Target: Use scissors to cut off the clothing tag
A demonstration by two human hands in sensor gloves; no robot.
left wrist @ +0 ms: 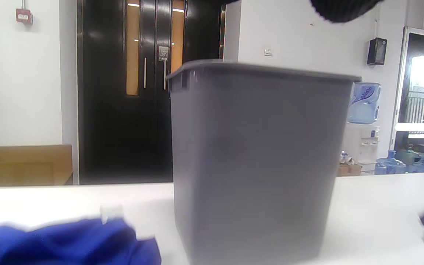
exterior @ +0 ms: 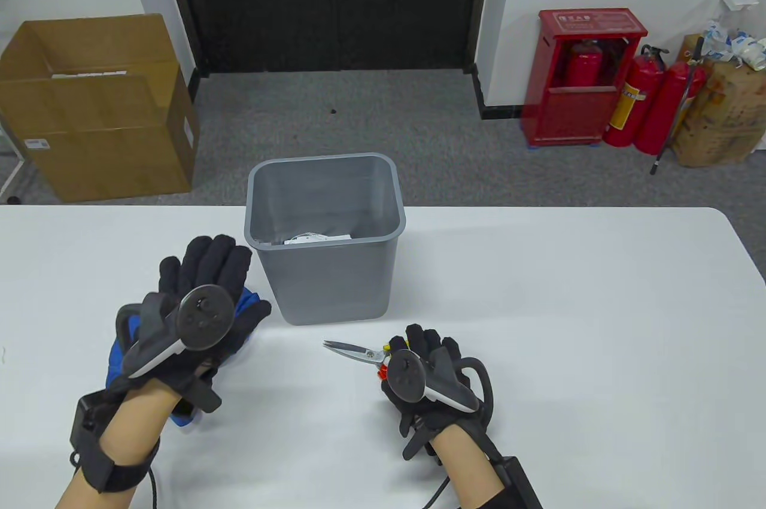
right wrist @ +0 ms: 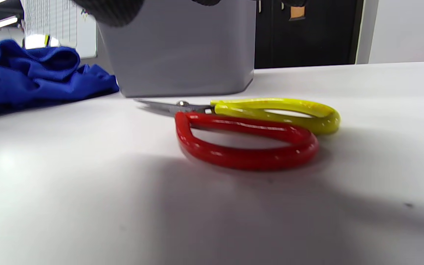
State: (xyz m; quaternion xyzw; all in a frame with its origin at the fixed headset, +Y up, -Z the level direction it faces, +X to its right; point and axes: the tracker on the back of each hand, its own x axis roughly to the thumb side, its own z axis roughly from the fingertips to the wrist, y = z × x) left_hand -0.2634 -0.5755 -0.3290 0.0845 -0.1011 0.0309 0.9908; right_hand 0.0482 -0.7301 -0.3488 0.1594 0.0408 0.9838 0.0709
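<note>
A blue garment (exterior: 242,302) lies bunched on the white table under my left hand (exterior: 206,275), whose fingers are spread flat over it. In the left wrist view the garment (left wrist: 61,241) sits low at the left with a small pale tag-like bit (left wrist: 110,213) on top. The scissors (exterior: 353,350), with red and yellow handles, lie flat on the table, blades closed and pointing left. My right hand (exterior: 428,347) is over the handles. In the right wrist view the scissors (right wrist: 248,132) lie free, with nothing in the loops.
A grey waste bin (exterior: 326,269) stands on the table between and behind the hands, with white scraps (exterior: 317,238) inside. The table's far edge (exterior: 538,208) runs just behind it. A cardboard box (exterior: 96,108) and fire extinguishers (exterior: 646,102) stand on the floor beyond.
</note>
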